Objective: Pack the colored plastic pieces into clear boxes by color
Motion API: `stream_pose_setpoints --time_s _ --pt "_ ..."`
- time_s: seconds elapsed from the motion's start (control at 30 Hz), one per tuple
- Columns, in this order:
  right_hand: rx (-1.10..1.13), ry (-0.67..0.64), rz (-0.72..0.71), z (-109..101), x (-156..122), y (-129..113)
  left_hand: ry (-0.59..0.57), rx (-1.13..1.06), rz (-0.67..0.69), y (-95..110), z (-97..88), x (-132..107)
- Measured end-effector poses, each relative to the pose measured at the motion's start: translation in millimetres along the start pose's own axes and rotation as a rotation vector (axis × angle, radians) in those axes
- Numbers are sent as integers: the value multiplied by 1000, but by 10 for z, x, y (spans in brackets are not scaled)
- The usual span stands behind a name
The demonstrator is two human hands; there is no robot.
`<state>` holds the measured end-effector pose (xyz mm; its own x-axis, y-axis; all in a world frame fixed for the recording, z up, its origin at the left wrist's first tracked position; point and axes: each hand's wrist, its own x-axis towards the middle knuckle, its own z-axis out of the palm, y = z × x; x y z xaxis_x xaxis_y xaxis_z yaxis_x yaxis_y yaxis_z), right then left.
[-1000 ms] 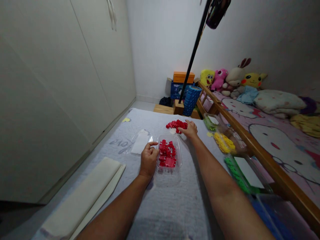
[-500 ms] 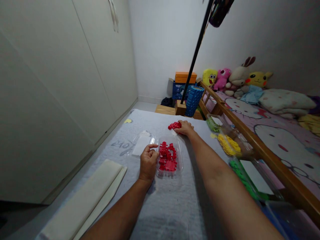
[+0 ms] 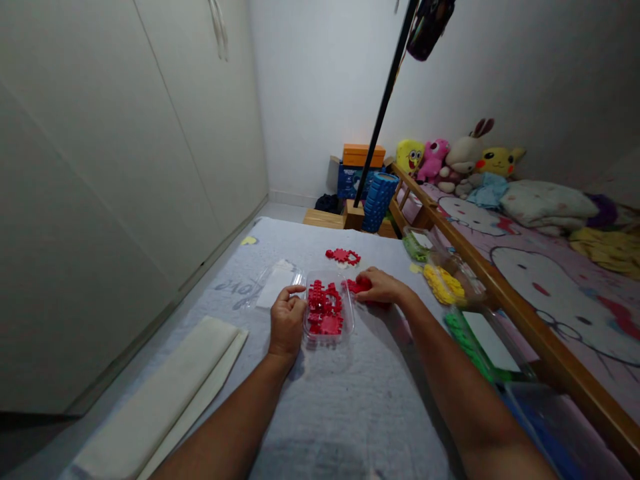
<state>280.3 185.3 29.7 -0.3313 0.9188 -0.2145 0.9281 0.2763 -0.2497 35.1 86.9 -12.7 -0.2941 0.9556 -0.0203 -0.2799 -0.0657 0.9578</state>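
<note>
A clear plastic container [image 3: 349, 327] stands on the cloth-covered table, with red toothed plastic pieces [image 3: 325, 308] inside. My left hand [image 3: 287, 325] is closed at its left rim, thumb and forefinger against the edge. Just right of the container, my right hand [image 3: 384, 287] is wrapped round some red plastic pieces [image 3: 356, 287]; part of them shows past the fingers, low over the cloth. Farther back lies a short row of red toothed pieces [image 3: 342, 256], one of them ring-shaped. Left of the container sits a clear lid with a white paper [image 3: 275, 283].
Along the table's right edge are clear boxes of light green pieces [image 3: 418, 248], yellow pieces [image 3: 444, 285], green pieces [image 3: 467, 340] and something blue [image 3: 543, 433]. A folded cream cloth [image 3: 185, 393] lies front left. A wooden bed rail [image 3: 500, 297] borders the right side.
My right hand has come back from the far red pieces toward the container's right side, with red pieces in it. The row behind is now uncovered. My left hand stays at the rim.
</note>
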Motion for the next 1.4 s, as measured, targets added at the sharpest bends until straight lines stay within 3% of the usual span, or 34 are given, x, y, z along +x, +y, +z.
stream_pose_setpoints --time_s 0.1,0.23,0.4,0.53,0.67,0.8,1.0,1.1,1.27,1.4 --pt "115 -68 -113 -179 0 -8 4 12 -8 9 -8 -10" --pt "36 51 -8 -320 357 -208 -4 19 -15 41 -8 -25" --pt "-93 105 79 -113 916 -550 -70 20 -21 54 -27 -13" --pt "-103 74 69 44 1109 -568 -112 32 -27 44 -50 6" --pt "-103 56 59 14 1010 -436 -120 52 -26 34 -67 17" --pt "-86 16 3 -22 704 -313 -99 43 -30 32 -68 15" --pt "-11 -55 -202 57 193 -192 -41 53 -49 67 -60 -5" --pt "29 -100 -187 55 78 -190 -38 52 -50 71 -58 -12" --pt "47 152 -114 53 325 -301 -37 51 -45 69 -55 -17" --pt "23 177 -173 106 693 -403 -63 36 -51 67 -66 -11"
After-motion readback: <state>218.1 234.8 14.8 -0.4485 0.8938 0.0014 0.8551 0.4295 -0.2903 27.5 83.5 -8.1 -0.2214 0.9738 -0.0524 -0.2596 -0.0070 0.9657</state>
